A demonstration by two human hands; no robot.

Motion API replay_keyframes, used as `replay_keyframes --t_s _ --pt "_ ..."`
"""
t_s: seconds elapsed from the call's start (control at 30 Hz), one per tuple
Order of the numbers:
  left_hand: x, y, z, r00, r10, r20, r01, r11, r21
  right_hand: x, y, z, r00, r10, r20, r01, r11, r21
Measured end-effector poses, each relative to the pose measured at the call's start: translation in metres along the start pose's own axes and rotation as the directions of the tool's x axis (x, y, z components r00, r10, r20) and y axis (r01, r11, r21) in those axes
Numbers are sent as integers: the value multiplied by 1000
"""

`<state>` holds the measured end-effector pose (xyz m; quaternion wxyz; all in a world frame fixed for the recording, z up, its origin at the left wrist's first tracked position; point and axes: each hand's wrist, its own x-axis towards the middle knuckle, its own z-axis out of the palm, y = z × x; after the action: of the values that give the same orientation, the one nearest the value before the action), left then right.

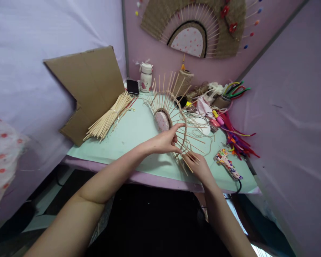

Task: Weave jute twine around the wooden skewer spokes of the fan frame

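A fan-shaped frame of thin wooden sticks [163, 85] spreads out from a half-round dotted piece [162, 121] with a brown rim. Brown twine [186, 125] runs across the sticks in an arc. My left hand [169, 140] lies over the frame's near side, thumb and a finger apart, touching the twine and sticks. Beside it, my right hand [195, 163] has its fingers closed around the lower sticks and perhaps the twine end; the fingertips are partly hidden.
Left of the frame lie a stick bundle [109, 116], cardboard [93, 85] and a phone [133, 87]. Behind stand a white bottle [146, 77] and a twine spool [184, 82]. At right are pipe cleaners [237, 137] and a patterned glue gun [228, 164] with a cord.
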<state>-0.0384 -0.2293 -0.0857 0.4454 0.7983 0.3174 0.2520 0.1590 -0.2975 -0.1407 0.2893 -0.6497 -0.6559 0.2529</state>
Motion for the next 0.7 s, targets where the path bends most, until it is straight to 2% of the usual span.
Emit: replay_keyframes --t_s 0.17,0.3,0.37,0.43,0.5,0.57,0.63,0.7 --pt "0 1 -1 1000 6 -3 -6 1000 15 23 -4 13 997 -68 -23 66 994 -92" --pt "-1 1 3 998 24 -52 -21 998 60 25 -6 11 996 -88 -15 85 990 -115" --pt "-2 2 5 996 29 -88 -20 994 105 20 -5 3 995 -98 32 100 993 -60" --pt "-3 3 7 993 31 -116 -15 990 140 13 -1 -10 988 -97 122 88 993 75" --pt "-3 5 8 992 33 -125 -13 988 154 6 6 -26 974 -71 215 21 974 226" --pt "-3 6 8 993 31 -114 -13 988 152 -1 15 -42 964 -12 264 -71 951 300" --pt "-3 7 6 995 21 -99 -6 990 143 -5 22 -54 972 45 232 -115 947 300" --pt "-3 8 5 995 6 -102 8 991 132 -7 22 -59 991 81 107 -110 946 306"
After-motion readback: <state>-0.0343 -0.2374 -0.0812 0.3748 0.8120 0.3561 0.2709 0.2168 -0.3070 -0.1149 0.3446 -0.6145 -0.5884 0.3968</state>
